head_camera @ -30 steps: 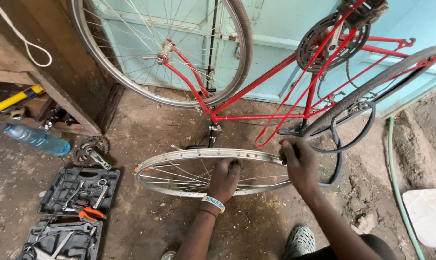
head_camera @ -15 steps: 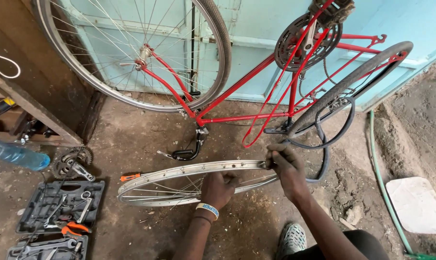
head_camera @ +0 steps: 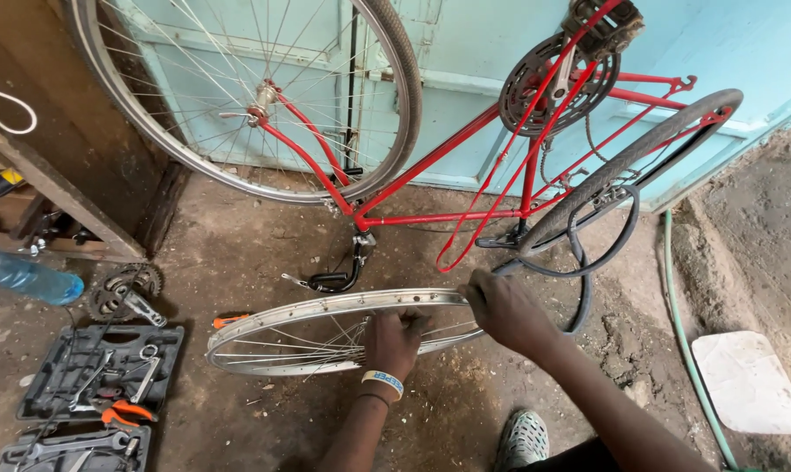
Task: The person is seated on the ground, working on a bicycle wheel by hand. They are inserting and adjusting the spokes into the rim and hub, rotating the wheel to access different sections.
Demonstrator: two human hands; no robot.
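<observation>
A bare silver bicycle rim with spokes [head_camera: 282,319] lies almost flat just above the dirt floor in front of me. My left hand [head_camera: 393,343], with a white and blue wristband, reaches in among the spokes near the rim's middle. My right hand [head_camera: 505,310] grips the rim's right edge. A red bicycle frame [head_camera: 430,162] stands upside down behind it, its front wheel [head_camera: 395,114] on. A black tyre [head_camera: 623,170] and a loose inner tube [head_camera: 588,262] hang at the frame's rear.
An open black tool case [head_camera: 98,376] with pliers and spanners lies at the lower left, a crank with chainring [head_camera: 124,293] and a blue water bottle [head_camera: 24,275] beyond it. A green hose [head_camera: 688,350] and a white slab [head_camera: 749,380] lie on the right. My shoe [head_camera: 522,437] is below.
The view has shifted, bringing the rim and tool case further right and down. My right hand stays on the rim's right edge and my left hand stays in the spokes.
</observation>
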